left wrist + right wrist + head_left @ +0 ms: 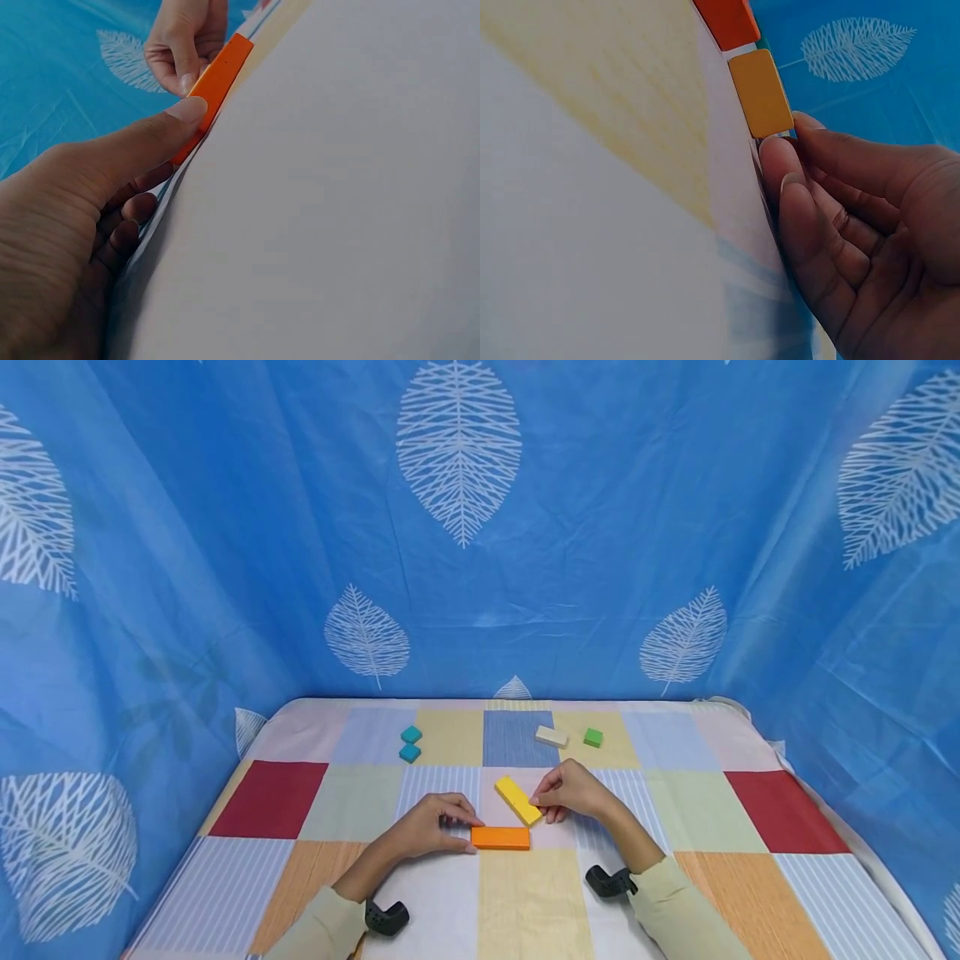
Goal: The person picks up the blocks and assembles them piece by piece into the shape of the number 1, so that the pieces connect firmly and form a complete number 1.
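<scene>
An orange block lies lengthwise across the patchwork cloth in front of me. My left hand pinches its left end between thumb and forefinger; the left wrist view shows the thumb on the orange block. Just behind it a yellow block lies slanted, its near end close to the orange block's right end. My right hand holds the yellow block's right side near that end with thumb and fingertips. In the right wrist view the yellow block's end faces the camera, and the fingertips touch its lower corner.
Two teal blocks lie at the back left of the cloth. A white block and a small green block lie at the back right. Behind the table hangs a blue curtain with white leaf prints, also along both sides.
</scene>
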The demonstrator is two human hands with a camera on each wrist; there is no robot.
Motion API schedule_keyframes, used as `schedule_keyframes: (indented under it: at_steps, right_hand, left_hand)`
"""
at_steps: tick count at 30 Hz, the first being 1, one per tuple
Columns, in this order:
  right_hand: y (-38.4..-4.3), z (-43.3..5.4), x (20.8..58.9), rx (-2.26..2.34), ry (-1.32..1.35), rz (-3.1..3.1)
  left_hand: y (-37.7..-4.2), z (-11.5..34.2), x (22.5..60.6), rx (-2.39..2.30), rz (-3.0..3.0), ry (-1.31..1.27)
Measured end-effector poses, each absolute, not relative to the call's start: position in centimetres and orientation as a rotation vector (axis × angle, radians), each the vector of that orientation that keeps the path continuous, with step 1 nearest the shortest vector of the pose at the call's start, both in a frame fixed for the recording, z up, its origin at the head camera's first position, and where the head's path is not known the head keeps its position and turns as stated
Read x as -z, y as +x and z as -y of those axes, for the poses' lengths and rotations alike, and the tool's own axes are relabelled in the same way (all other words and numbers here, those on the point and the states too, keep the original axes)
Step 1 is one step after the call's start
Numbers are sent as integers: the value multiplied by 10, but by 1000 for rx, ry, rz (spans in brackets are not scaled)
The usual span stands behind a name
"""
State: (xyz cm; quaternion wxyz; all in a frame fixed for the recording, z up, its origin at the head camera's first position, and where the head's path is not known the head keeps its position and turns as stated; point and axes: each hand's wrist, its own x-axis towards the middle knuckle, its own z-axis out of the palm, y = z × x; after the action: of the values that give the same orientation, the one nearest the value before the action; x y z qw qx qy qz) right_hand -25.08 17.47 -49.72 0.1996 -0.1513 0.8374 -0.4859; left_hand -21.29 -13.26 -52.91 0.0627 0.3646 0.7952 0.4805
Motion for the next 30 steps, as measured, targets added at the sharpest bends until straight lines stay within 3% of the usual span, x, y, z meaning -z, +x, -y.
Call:
schedule_keyframes:
  at_steps: [10, 19, 30]
  right_hand:
    - [-250, -172, 497, 1337, -371, -2296]
    - [-247, -168, 498, 1331, -405, -2264]
    - [-251, -165, 504, 1461, -397, -2290]
  left_hand:
    - [-199, 129, 501, -1450, -2376, 1102]
    - [-214, 133, 531, -1403, -2424, 1086]
    - [-217, 134, 533, -1395, -2407, 1091]
